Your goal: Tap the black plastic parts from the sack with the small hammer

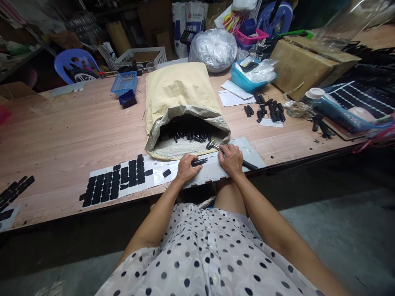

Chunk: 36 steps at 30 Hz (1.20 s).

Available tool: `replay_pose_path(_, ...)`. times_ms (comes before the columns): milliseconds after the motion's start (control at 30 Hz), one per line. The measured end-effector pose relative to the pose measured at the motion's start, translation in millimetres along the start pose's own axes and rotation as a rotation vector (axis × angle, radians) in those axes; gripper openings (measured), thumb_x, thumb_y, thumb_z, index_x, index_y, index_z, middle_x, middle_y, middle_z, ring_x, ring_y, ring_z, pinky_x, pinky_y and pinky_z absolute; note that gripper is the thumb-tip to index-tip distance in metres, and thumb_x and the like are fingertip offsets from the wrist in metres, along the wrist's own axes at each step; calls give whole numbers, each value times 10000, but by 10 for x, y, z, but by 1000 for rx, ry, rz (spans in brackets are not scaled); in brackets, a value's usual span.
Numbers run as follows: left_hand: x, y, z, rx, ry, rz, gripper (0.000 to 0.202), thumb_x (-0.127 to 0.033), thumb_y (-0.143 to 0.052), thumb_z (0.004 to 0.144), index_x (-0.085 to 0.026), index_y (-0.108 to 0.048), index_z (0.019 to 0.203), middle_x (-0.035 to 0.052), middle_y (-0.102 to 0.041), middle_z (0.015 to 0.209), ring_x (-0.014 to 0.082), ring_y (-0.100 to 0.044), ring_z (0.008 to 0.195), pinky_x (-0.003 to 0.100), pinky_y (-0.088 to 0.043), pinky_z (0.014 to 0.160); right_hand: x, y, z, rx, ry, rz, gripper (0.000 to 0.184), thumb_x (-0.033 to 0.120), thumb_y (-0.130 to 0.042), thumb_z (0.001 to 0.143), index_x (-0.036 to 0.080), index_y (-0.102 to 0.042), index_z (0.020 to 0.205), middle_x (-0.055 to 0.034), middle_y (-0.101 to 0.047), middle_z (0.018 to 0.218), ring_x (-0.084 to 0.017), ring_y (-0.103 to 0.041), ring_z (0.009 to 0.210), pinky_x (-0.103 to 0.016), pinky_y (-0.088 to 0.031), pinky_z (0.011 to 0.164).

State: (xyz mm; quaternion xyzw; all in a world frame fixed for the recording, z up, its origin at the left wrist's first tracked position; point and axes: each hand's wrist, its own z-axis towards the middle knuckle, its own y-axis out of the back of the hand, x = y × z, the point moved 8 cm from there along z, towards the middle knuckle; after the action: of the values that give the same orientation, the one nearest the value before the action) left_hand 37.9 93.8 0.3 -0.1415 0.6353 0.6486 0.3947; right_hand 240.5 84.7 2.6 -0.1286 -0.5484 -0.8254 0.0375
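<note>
My left hand [186, 167] is closed round a small black cylindrical part [199, 162], held flat on a white sheet [212, 166] at the table's near edge. My right hand [231, 158] grips a small hammer [216, 146] by its black handle, with the metal head just right of and above the part. Directly behind both hands lies an open tan woven sack [180, 102], with several black parts [191, 135] inside its mouth. To the left of my left hand, rows of black adhesive pads [115, 183] sit on a white backing sheet.
More black parts [267, 110] lie loose at the right, near papers [233, 93] and a blue tray [247, 80]. A cardboard box [304, 63], a small blue basket [124, 82], a white basket [140, 55] and a clear plastic bag [213, 48] stand along the back. More black pads [14, 193] lie at far left.
</note>
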Motion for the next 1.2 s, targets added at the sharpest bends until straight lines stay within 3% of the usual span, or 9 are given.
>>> replay_pose_path(200,34,-6,14,25,30,-41,116,-241,-743,800,-211,-732,912,24,-627,904,182,-597,815,323,-526,767,-1,-3,7,1,0,14,286,229,-510,929,231,-735,1106,-106,-637,983,-256,-471,925,-344,-311,761)
replay_pose_path(533,-38,-96,65,36,88,81,130,-251,-780,804,-241,-768,933,35,-659,920,239,-593,966,384,-464,913,-43,-8,39,45,12,54,294,249,-520,936,241,-737,1133,-104,-659,984,-255,-499,921,-345,-336,740)
replay_pose_path(667,-21,-112,75,46,98,71,134,-275,-785,802,-251,-776,933,32,-656,915,235,-587,962,379,-458,911,-49,150,43,19,35,152,321,251,-482,956,248,-734,1155,-94,-673,966,-251,-548,923,-350,-408,778)
replay_pose_path(767,-7,-121,81,43,113,59,145,-276,-786,799,-261,-780,943,27,-657,917,233,-584,964,377,-458,908,25,325,-74,-23,81,280,355,274,-430,988,258,-712,1203,-86,-688,1000,-243,-592,946,-359,-467,850)
replay_pose_path(900,-11,-125,90,36,149,44,121,-262,-794,780,-269,-779,900,20,-662,911,233,-583,967,380,-458,921,164,402,-314,33,119,401,355,307,-428,1000,266,-718,1202,-70,-708,987,-221,-643,919,-339,-516,845)
replay_pose_path(1033,-33,-115,95,33,183,32,118,-250,-799,764,-278,-779,877,15,-666,902,233,-588,968,377,-463,918,229,392,-449,76,99,413,336,296,-460,988,277,-741,1170,-59,-715,948,-210,-661,883,-314,-532,782)
replay_pose_path(1200,-46,-126,91,21,196,27,116,-254,-801,761,-281,-781,871,13,-663,899,226,-588,965,372,-459,916,263,461,-509,38,129,374,357,294,-441,1005,291,-741,1199,-54,-711,927,-195,-657,865,-291,-521,752)
